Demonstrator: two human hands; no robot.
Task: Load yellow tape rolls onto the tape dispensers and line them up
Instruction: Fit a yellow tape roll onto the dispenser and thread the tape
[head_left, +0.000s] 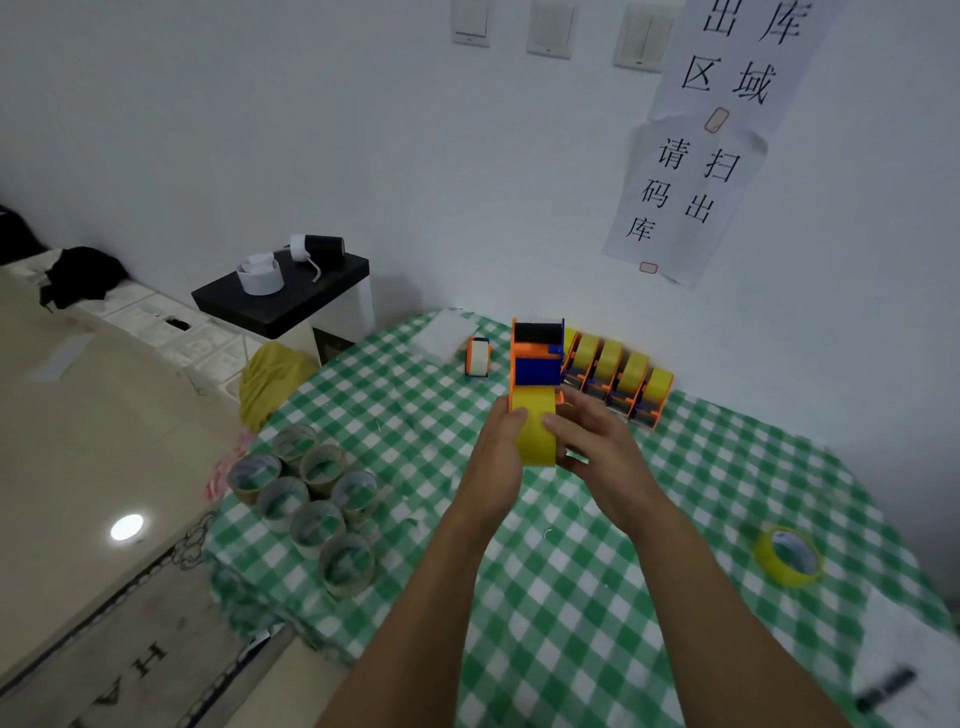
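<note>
The left grip (501, 447) and right grip (592, 436) clasp a yellow tape roll (535, 439) on an orange dispenser (537, 358), with a row of loaded dispensers (618, 379) just right of it and cardboard cores (306, 499) well left.

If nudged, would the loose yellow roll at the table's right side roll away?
Probably not: the loose yellow roll seems to lie flat, hole upward, so it would likely just slide. Its hollow core suggests it is light.
</note>
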